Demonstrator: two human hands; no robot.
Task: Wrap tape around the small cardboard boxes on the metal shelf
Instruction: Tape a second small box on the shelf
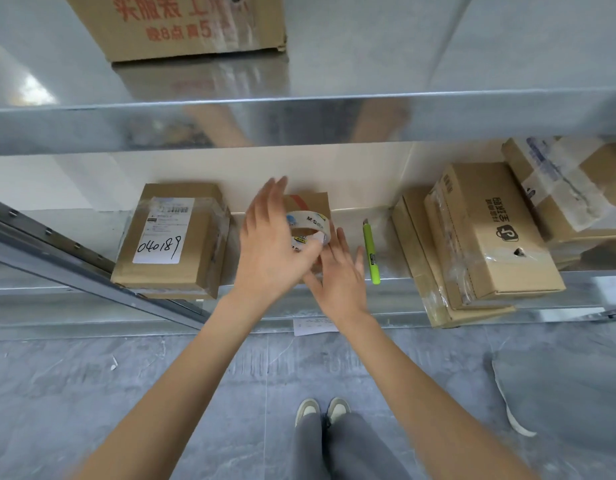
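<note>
Tape [308, 232], a clear roll with printed lettering, sits between my two hands over the small cardboard box [313, 202] in the middle of the metal shelf [334, 292]. Most of that box is hidden behind my hands; I can see only its far edge, with a red strip across it. My left hand [270, 247] has its thumb hooked against the roll while the fingers stretch up almost straight. My right hand [337, 278] lies flat with fingers spread, fingertips at the near side of the roll; whether they press the box beneath I cannot tell.

Just to the right of the box lies a green utility knife [371, 252], lengthwise toward me. Left of my hands is a labelled box [173, 237] with "040189" handwritten on its white sticker. To the right, well apart from the knife, a stack of flat boxes [479, 244] leans over the shelf's front edge, some wrapped in clear tape. On the upper shelf stands a large carton [181, 26] with red print. Below, my shoes [322, 410] stand on the grey floor [91, 393].
</note>
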